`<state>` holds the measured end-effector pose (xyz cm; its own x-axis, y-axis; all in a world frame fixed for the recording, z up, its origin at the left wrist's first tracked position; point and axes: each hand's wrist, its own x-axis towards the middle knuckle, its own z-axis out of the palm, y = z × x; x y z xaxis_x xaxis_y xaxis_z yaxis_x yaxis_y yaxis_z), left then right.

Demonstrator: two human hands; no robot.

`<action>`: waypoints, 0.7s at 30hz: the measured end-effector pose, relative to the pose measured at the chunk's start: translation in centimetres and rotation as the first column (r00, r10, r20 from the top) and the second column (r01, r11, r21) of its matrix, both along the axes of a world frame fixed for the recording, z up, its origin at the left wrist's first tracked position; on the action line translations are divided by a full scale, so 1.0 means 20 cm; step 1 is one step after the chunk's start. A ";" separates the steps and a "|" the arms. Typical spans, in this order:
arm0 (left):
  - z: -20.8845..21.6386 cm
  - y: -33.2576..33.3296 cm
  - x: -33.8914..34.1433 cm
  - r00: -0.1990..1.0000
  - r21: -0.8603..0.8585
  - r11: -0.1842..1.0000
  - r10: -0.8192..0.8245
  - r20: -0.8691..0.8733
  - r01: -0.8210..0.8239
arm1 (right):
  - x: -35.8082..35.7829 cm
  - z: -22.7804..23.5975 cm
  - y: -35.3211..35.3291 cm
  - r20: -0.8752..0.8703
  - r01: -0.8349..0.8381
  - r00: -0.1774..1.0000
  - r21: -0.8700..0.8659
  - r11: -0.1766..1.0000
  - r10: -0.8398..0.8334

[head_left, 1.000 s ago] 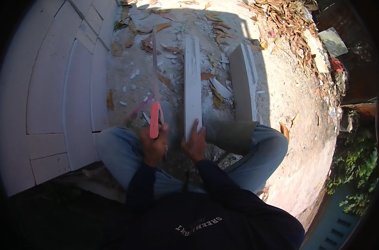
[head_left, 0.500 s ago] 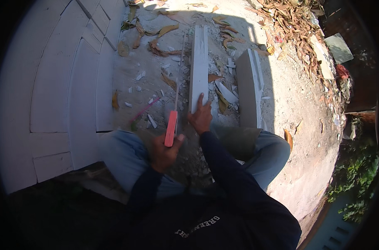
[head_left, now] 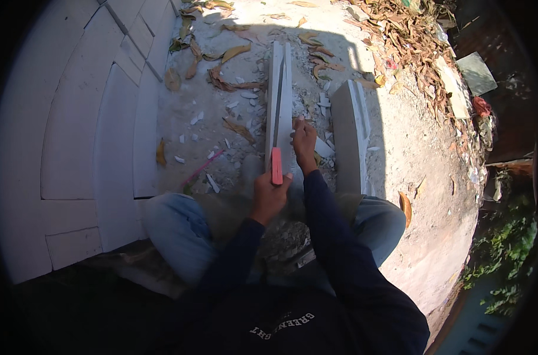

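On the sandy ground ahead of my knees, seen from the head view, I am closing my left hand [head_left: 269,198] around the red handle of a saw [head_left: 277,145], its blade lying along the long white moulding strip [head_left: 280,89]. My right hand [head_left: 304,142] is pressing flat on that strip. A second white strip [head_left: 349,136] is lying just beside, among dry leaves [head_left: 221,65].

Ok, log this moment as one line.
left hand: grips red-handled saw, blade on long white block | right hand: steadies block | second block: right, apart
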<state>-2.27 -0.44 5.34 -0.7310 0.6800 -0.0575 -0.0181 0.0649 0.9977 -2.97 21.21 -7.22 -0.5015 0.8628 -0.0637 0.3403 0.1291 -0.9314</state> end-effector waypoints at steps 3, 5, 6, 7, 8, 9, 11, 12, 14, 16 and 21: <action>-0.13 0.07 -0.05 0.995 -0.037 0.998 0.052 -0.088 -0.055 | -0.22 0.44 -0.03 -0.161 -0.099 0.986 -0.315 0.944 0.050; -0.16 0.13 -0.05 0.994 -0.035 0.998 0.048 -0.097 -0.052 | -0.28 0.51 0.01 -0.082 -0.099 0.994 -0.288 0.952 0.079; -0.17 0.15 -0.05 0.994 -0.034 0.998 0.050 -0.098 -0.054 | -0.31 0.51 0.02 -0.046 -0.107 0.994 -0.282 0.954 0.098; -0.17 0.17 -0.05 0.994 -0.029 0.999 0.042 -0.097 -0.045 | -0.32 0.44 0.08 0.031 -0.149 0.988 -0.074 0.986 0.152; -0.18 0.20 -0.04 0.996 -0.015 0.999 0.048 -0.081 -0.049 | -0.33 0.34 0.12 0.119 -0.204 0.975 0.132 0.970 0.189; -0.16 0.21 -0.03 0.996 -0.011 0.998 0.059 -0.066 -0.060 | -0.35 0.30 0.13 0.211 -0.274 0.954 0.316 0.908 0.215; -0.14 0.25 -0.03 0.997 -0.019 0.997 0.075 -0.034 -0.075 | -0.40 0.23 0.15 0.297 -0.275 0.941 0.395 0.877 0.161; -0.14 0.26 -0.05 0.996 -0.043 0.995 0.088 -0.020 -0.088 | -0.44 0.21 0.13 0.336 -0.284 0.931 0.425 0.860 0.142; -0.14 0.29 -0.09 0.993 -0.053 0.992 0.110 -0.029 -0.111 | -0.52 0.29 0.12 0.394 -0.335 0.902 0.384 0.860 0.175; -0.14 0.33 -0.10 0.990 -0.028 0.991 0.125 -0.062 -0.127 | -0.53 0.31 0.14 0.407 -0.350 0.895 0.382 0.855 0.184; -0.24 0.19 0.07 0.994 -0.073 0.991 0.109 -0.018 -0.110 | -0.40 0.28 0.00 0.385 -0.344 0.905 0.419 0.840 0.179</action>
